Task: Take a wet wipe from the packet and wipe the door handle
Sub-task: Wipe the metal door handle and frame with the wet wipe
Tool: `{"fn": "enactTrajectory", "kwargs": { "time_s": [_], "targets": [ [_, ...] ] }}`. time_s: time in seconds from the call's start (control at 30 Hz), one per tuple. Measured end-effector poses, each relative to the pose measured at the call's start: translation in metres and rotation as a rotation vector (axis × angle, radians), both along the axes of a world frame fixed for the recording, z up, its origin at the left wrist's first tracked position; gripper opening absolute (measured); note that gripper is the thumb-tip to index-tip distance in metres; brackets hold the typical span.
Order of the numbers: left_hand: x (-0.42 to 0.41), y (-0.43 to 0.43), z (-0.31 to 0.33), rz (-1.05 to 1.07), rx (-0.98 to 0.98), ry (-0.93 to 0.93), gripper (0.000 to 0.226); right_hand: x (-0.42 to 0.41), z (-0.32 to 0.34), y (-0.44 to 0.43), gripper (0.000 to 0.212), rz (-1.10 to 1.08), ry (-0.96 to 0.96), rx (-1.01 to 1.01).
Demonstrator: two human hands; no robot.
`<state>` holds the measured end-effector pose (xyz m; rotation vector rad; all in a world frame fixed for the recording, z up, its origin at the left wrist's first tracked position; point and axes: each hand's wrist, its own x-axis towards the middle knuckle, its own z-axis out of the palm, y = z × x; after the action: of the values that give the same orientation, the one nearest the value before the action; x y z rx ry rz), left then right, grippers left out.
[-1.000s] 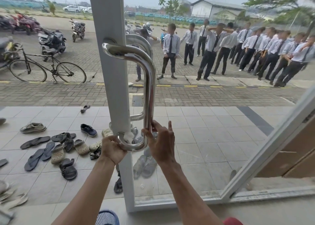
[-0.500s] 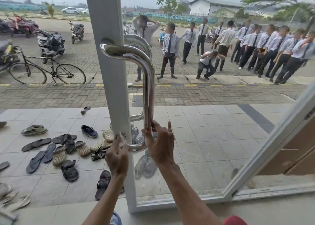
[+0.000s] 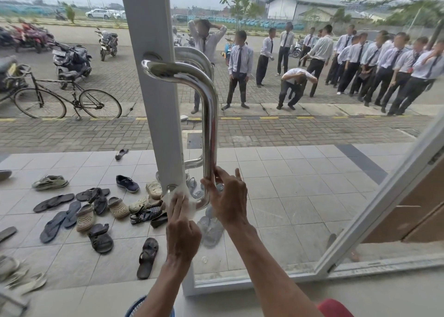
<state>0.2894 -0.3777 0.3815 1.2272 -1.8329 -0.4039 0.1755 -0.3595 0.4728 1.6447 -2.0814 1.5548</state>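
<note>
A polished steel door handle (image 3: 210, 114) runs down the white frame (image 3: 153, 114) of a glass door, bending into the frame at top and bottom. My left hand (image 3: 183, 230) presses a white wet wipe (image 3: 189, 205) against the handle's lower bend, close to the frame. My right hand (image 3: 228, 196) grips the lower part of the upright bar, with thumb and fingers around it. No wipe packet is in view.
The glass pane (image 3: 300, 196) fills the right side, with a slanted white frame (image 3: 374, 206) at its edge. Outside lie several sandals and shoes (image 3: 96, 211) on a tiled porch; a bicycle (image 3: 60, 98), motorbikes and a line of people stand farther off.
My left hand has slid from under the handle's bottom curve to its near side, fingers now pointing up with the wipe pressed on the bend. My right hand has kept its hold.
</note>
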Motion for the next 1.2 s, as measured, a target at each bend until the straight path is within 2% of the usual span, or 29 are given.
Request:
{"fn": "enactTrajectory", "kwargs": {
  "time_s": [0.2, 0.37, 0.47, 0.57, 0.67, 0.73, 0.83, 1.03, 1.2],
  "targets": [
    [-0.012, 0.018, 0.006, -0.151, -0.014, -0.039, 0.073, -0.001, 0.002, 0.002, 0.033, 0.021, -0.077, 0.099],
    [0.023, -0.024, 0.019, -0.257, -0.143, -0.343, 0.051, -0.005, 0.002, 0.002, 0.038, 0.087, -0.159, 0.060],
    [0.022, -0.025, 0.029, -0.240, -0.112, -0.396, 0.041, -0.012, 0.000, 0.004, 0.039, 0.159, -0.269, 0.036],
    [0.008, -0.020, 0.044, -0.193, -0.066, -0.306, 0.028, -0.008, -0.013, 0.010, 0.035, 0.103, -0.421, -0.045],
    [-0.006, -0.021, 0.052, -0.159, 0.088, -0.080, 0.021, 0.008, -0.036, 0.021, 0.013, -0.134, -0.475, -0.153],
    [-0.011, -0.022, 0.051, -0.145, 0.163, 0.038, 0.025, 0.017, -0.051, 0.028, 0.003, -0.190, -0.462, -0.182],
    [-0.010, -0.026, 0.045, -0.199, 0.217, 0.149, 0.027, 0.029, -0.068, 0.033, 0.010, -0.152, -0.371, -0.172],
    [-0.009, -0.029, 0.051, -0.350, 0.296, 0.333, 0.040, 0.040, -0.071, 0.022, 0.035, -0.124, -0.382, -0.156],
    [0.000, -0.028, 0.051, -0.467, 0.355, 0.467, 0.079, 0.043, -0.061, 0.009, 0.030, -0.175, -0.382, -0.146]
  ]
}}
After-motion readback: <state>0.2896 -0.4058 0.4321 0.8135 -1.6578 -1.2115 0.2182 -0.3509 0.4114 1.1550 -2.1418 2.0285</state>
